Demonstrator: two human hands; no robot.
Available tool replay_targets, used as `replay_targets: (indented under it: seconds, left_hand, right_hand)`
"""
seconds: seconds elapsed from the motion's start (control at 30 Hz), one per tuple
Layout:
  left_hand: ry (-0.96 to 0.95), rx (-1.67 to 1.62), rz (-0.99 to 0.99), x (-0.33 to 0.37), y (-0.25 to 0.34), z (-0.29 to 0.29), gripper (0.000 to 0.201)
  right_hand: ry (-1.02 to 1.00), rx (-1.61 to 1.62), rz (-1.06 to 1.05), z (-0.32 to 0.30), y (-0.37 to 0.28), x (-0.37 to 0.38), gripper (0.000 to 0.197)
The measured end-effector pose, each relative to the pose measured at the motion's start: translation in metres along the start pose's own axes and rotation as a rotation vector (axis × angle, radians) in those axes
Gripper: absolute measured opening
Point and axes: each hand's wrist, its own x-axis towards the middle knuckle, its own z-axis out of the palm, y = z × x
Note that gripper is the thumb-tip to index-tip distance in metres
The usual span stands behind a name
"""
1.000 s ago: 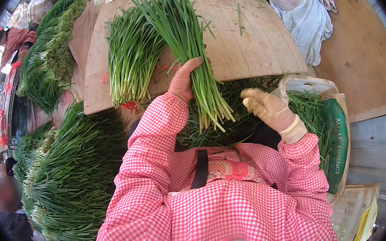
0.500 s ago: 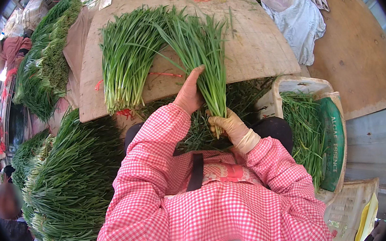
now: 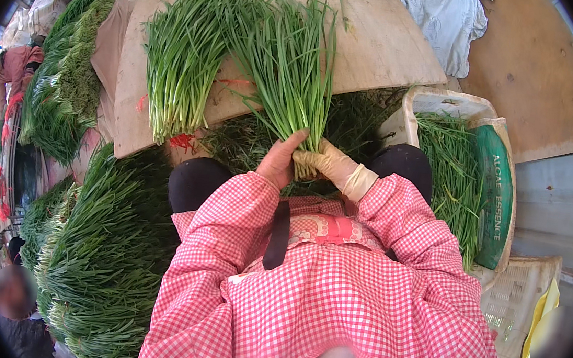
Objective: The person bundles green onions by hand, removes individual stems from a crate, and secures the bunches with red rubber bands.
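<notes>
Between my two hands is a loose bunch of garlic chives, its leaves fanned out over the board and its pale stem ends pointing toward me. My left hand closes on the stems from the left, thumb laid across them. From the right, my right hand, in a yellowish thin glove, wraps round the lower stems near their cut ends. Just left of the held leaves, a larger bundle of garlic chives lies on the wooden board, with a red tie by its stem ends.
Tall heaps of chives stand at my left, with another pile farther back. A white crate holding loose greens and a green sack is at my right. Trimmings lie beneath the board's near edge. Other people are at far left.
The bunch has come nearer to me and stands straighter, its leaves spread wider. My left hand has slid down the stems and now sits right beside my right hand.
</notes>
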Motion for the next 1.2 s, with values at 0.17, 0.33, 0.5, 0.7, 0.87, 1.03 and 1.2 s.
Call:
replay_targets:
  seconds: [0.17,0.33,0.5,0.7,0.87,1.03,1.2]
  left_hand:
    - [-0.110,-0.018,-0.069,0.000,0.003,0.000,0.037]
    - [-0.221,-0.101,-0.136,-0.002,0.008,0.007,0.036]
    - [-0.220,-0.233,-0.123,0.000,0.007,0.013,0.030]
    - [-0.200,-0.312,-0.117,0.005,0.006,0.014,0.029]
    - [-0.191,-0.318,-0.102,0.006,0.004,0.017,0.030]
    - [-0.142,-0.244,-0.112,0.010,0.002,0.014,0.023]
    - [-0.155,-0.274,-0.095,0.007,0.008,0.015,0.023]
  right_hand:
    - [0.018,0.018,0.168,0.005,-0.012,-0.019,0.043]
    - [-0.077,0.092,0.341,0.008,-0.014,-0.034,0.049]
    - [-0.315,-0.336,0.426,-0.003,-0.040,-0.054,0.058]
    - [0.083,-0.773,-0.057,-0.002,-0.069,-0.083,0.020]
    - [0.279,-1.175,-0.277,0.016,-0.056,-0.070,0.020]
    - [0.002,-0.923,-0.259,0.031,-0.031,-0.064,0.028]
    - [-0.461,-0.062,0.054,0.038,-0.077,-0.092,0.024]
